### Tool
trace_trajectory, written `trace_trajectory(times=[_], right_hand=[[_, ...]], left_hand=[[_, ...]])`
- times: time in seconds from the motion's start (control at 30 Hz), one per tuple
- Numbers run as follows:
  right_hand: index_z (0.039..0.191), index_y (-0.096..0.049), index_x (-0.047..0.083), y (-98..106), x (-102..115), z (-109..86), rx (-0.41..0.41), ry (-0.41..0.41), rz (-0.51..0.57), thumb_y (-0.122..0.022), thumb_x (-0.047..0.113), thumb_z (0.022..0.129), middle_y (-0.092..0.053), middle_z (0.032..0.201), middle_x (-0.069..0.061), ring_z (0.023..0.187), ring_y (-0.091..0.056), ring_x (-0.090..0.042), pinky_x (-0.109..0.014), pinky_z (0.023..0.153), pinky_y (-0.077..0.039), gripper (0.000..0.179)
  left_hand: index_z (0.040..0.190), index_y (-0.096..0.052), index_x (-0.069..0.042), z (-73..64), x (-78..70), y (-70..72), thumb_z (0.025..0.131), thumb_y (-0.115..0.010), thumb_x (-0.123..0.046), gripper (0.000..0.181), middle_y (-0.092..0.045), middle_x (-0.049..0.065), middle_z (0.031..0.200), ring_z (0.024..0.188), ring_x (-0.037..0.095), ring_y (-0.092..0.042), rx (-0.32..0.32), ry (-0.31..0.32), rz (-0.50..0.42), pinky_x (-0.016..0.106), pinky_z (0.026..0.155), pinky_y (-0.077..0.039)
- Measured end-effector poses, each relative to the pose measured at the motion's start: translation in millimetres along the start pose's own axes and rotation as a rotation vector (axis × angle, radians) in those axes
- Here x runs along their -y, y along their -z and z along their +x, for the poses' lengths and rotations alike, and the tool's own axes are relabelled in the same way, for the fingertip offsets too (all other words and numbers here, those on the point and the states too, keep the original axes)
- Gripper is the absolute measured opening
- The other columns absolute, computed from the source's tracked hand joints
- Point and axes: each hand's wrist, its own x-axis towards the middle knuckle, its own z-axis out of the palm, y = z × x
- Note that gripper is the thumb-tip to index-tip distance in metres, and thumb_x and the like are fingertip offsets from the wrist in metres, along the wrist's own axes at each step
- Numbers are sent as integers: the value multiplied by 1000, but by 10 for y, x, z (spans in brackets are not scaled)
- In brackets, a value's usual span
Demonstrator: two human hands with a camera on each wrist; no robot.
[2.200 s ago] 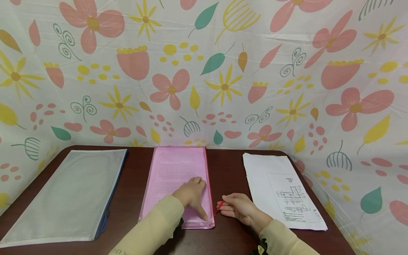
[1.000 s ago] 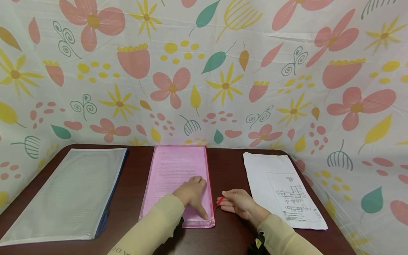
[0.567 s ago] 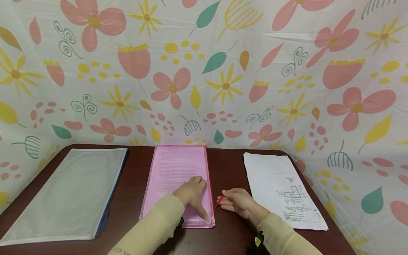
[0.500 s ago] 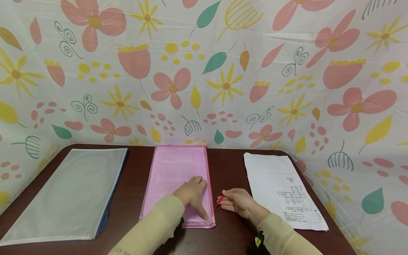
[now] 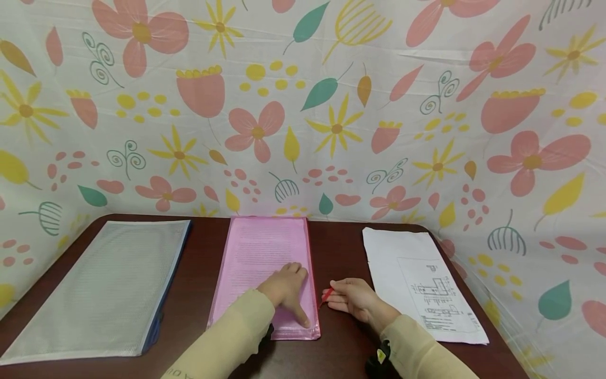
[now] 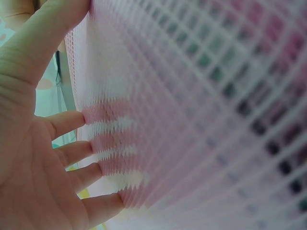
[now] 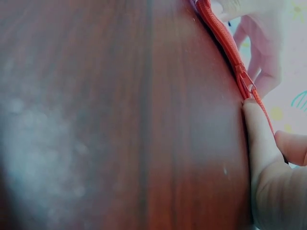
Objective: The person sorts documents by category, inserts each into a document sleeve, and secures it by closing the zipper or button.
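A pink mesh zip pouch with printed paper inside lies flat at the middle of the table. My left hand rests on its lower right part, fingers spread. In the left wrist view, those fingertips press against the mesh. Just right of the pouch, my right hand pinches a red zipper pull between thumb and fingers. The right wrist view has the red zipper running along the pouch edge, its slider right by a fingertip and a thin red cord leading back to the pinch.
On the dark wooden table, a whitish mesh zip pouch with a blue zipper lies at the left. Sheets of white paper with a printed drawing lie at the right. Behind stands a floral cloth.
The right hand, with the zipper pull in its pinch, has shifted slightly away from me along the pouch edge. The left hand stays in place on the pouch.
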Motion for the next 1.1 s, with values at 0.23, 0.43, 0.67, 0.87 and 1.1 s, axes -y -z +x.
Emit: trace_trajectory(times=[0.23,0.43,0.67,0.87,1.1], right_hand=[[114,-49,-13,-2,16,18,-10,-3,-2,-47,14,99,-72,88,-6,77,-69,-10,-26,74,-57,31],[113,-46,-13,-5,39,47,-42,-1,3,-47,13,99,-72,85,-6,76,-69,-11,-26,73,-58,29],[115,-44,-14,-4,41,91,-63,-5,3,-47,13,99,-72,87,-7,75,-70,-11,-26,72,-58,31],[117,-45,-15,9,48,128,-72,-14,-7,-47,14,99,-72,86,-6,75,-69,-11,-26,73,-58,34],[121,-43,-15,22,46,161,-59,-22,-12,-46,14,99,-71,87,-5,76,-69,-10,-26,73,-57,37]], left_hand=[[141,-37,-8,-2,-3,-7,42,-85,-64,124,-32,14,150,139,33,-30,-4,0,10,48,111,-33],[141,-37,-8,-15,-19,7,43,-86,-62,122,-31,14,151,139,33,-29,1,0,-2,49,111,-32],[142,-36,-9,-33,-24,25,44,-86,-61,122,-30,14,152,140,33,-28,9,5,-12,49,112,-30],[141,-37,-8,-29,-26,22,44,-87,-61,121,-32,14,151,139,33,-29,-1,0,-11,48,112,-31],[141,-38,-9,-15,-16,6,43,-86,-62,121,-32,13,150,140,32,-29,0,9,-7,48,112,-31]])
